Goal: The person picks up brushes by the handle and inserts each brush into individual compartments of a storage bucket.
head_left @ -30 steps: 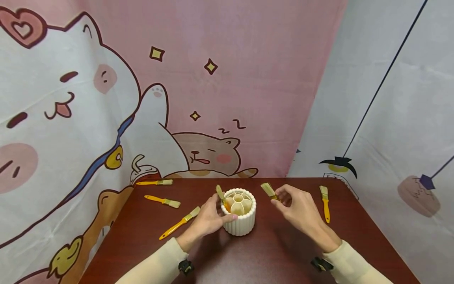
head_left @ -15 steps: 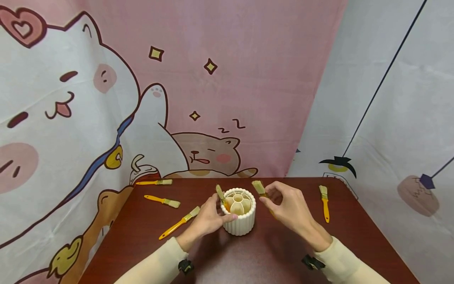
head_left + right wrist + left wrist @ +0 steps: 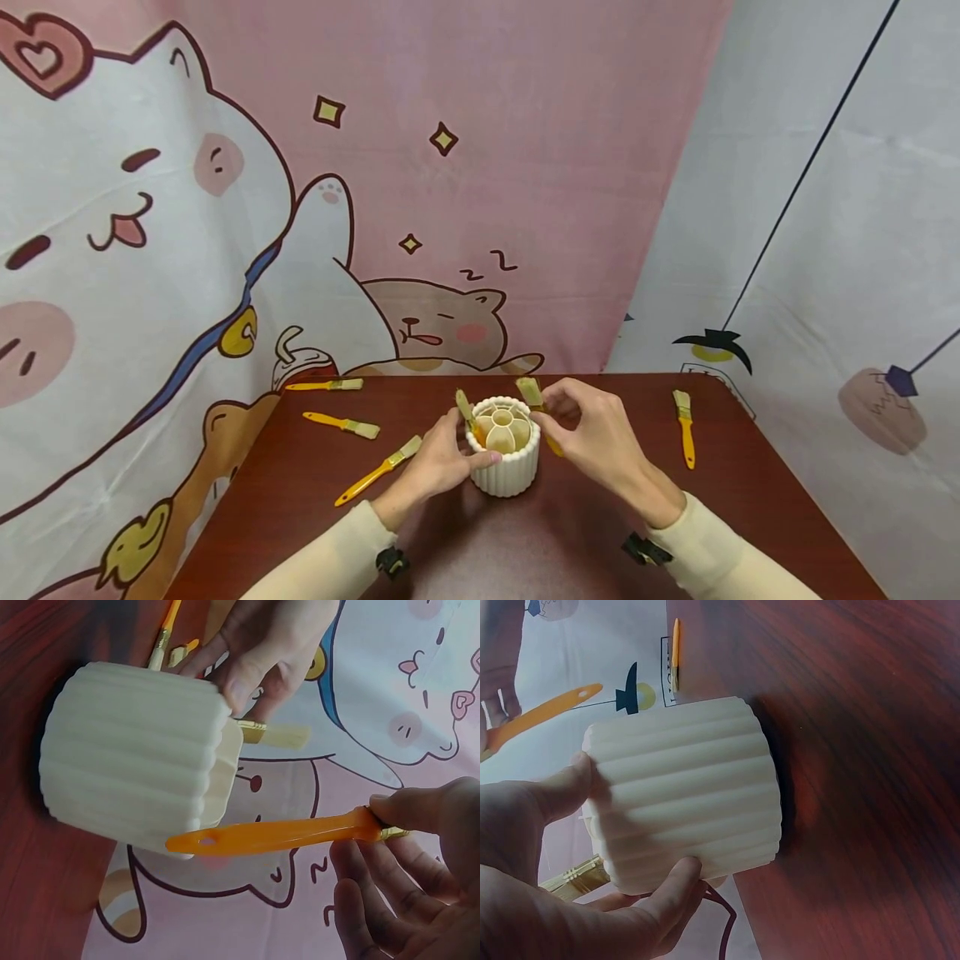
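Note:
A cream ribbed cup-shaped holder (image 3: 505, 477) with petal-like compartments inside stands on the table. My left hand (image 3: 441, 461) grips its left side, thumb at the beaded rim and fingers along the wall. One paintbrush (image 3: 465, 407) leans in a left compartment, bristles up. My right hand (image 3: 596, 429) pinches a second paintbrush (image 3: 277, 834) near its metal collar, just right of the holder. That brush's bristles point up, and its orange handle slants down; in the right wrist view the handle end overlaps the holder's rim.
Three paintbrushes with yellow handles lie on the left of the table, the nearest paintbrush (image 3: 378, 472) close to my left forearm. Another paintbrush (image 3: 685, 429) lies at the right. A cartoon-printed cloth (image 3: 525, 167) hangs behind the dark red table (image 3: 480, 550).
My right hand has moved left with its paintbrush, from well right of the holder to right beside its rim. The left hand and the holder have stayed in place.

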`<state>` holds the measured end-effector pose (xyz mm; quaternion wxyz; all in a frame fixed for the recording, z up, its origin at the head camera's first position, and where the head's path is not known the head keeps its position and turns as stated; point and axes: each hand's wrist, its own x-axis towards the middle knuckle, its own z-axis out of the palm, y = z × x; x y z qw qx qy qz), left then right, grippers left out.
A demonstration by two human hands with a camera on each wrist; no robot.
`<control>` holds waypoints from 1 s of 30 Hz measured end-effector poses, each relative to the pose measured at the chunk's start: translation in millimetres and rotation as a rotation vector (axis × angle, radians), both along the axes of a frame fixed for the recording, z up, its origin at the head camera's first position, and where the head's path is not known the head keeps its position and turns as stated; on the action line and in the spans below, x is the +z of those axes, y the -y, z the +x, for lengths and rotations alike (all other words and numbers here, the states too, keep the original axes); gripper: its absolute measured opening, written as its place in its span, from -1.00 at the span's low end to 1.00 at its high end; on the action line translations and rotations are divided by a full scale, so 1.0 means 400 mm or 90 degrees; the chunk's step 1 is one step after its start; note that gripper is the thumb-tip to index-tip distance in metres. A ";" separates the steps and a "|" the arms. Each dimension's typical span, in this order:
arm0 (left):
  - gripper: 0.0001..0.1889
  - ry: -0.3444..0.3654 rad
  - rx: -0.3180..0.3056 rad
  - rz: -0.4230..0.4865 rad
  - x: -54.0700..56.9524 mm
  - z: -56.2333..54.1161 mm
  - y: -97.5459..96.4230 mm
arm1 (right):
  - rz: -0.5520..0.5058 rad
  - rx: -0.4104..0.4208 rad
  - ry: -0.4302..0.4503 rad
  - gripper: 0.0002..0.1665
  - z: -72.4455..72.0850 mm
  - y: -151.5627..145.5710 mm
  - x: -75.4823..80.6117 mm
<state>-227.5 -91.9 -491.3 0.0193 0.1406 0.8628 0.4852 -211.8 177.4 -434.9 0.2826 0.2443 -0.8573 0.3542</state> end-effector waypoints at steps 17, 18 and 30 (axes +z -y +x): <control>-0.19 0.017 0.000 -0.002 -0.007 -0.006 0.002 | -0.039 0.066 -0.040 -0.65 -0.002 0.069 0.030; -0.19 0.018 -0.001 -0.001 -0.007 -0.006 0.002 | -0.042 0.068 -0.042 -0.65 -0.003 0.073 0.028; -0.20 0.016 -0.010 0.003 -0.010 -0.006 0.006 | -0.055 0.068 -0.016 -0.66 -0.015 0.103 0.005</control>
